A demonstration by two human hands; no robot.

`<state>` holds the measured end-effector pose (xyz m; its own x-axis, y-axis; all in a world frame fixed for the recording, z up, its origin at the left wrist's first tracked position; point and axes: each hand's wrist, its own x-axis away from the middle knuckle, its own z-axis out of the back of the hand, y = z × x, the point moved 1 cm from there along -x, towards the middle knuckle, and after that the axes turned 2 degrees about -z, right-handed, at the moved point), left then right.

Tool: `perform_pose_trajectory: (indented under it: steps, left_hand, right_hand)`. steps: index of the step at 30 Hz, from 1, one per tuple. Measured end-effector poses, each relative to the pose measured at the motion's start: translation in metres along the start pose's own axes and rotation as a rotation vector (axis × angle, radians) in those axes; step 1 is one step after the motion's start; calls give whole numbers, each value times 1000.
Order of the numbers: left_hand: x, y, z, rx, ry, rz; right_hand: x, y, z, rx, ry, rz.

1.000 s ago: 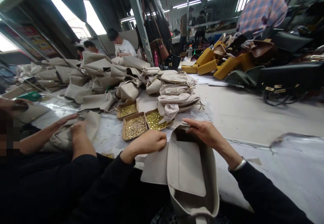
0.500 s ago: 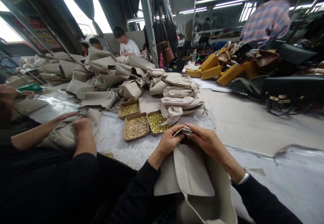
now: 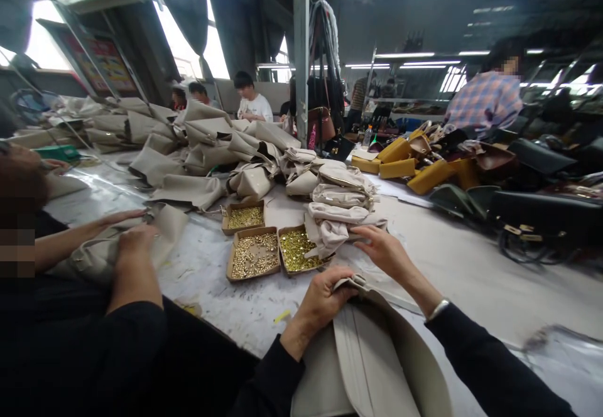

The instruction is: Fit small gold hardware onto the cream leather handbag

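A beige bag (image 3: 377,360) lies in my lap at the bottom middle. My left hand (image 3: 325,297) is closed on its top edge, pinching the beige rim. My right hand (image 3: 384,250) has left the bag and reaches forward, fingers apart, towards a stack of folded beige pieces (image 3: 343,206). Three cardboard trays of small gold hardware (image 3: 254,254) sit just left of that stack, close to both hands.
To my left a co-worker's hands (image 3: 132,241) press on another beige bag. A big heap of beige bags (image 3: 211,147) fills the far left of the white table (image 3: 471,266). Yellow and dark bags (image 3: 424,172) lie at the right. Other people work further back.
My right hand let go of the bag's rim and moved forward towards the folded stack. My left hand kept its hold. The camera tilted up.
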<state>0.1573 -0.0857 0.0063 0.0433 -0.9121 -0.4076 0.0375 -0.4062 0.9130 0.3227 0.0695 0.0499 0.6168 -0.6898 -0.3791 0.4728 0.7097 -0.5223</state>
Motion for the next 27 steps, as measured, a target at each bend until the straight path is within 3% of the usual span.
perform_pose_trajectory:
  steps: [3, 6, 12, 17, 22, 27]
  left_hand:
    - [2, -2, -4, -32, 34, -14]
    - [2, -5, -8, -40, 64, -19]
    - [0, 0, -8, -61, 65, 17]
    - [-1, -1, -7, -67, 88, 25]
    - [-3, -5, -7, -116, 109, 56]
    - [-9, 1, -5, -212, 44, 63]
  right_hand:
    - [-22, -12, -19, 90, -116, 209]
    - [-42, -16, -33, 3, -113, 217]
    - [-93, 0, -41, -275, 248, -53]
    - [-122, 7, -20, -668, 561, -218]
    - [-107, -6, 30, -968, 748, -251]
    - [-39, -33, 72, -1090, 791, -322]
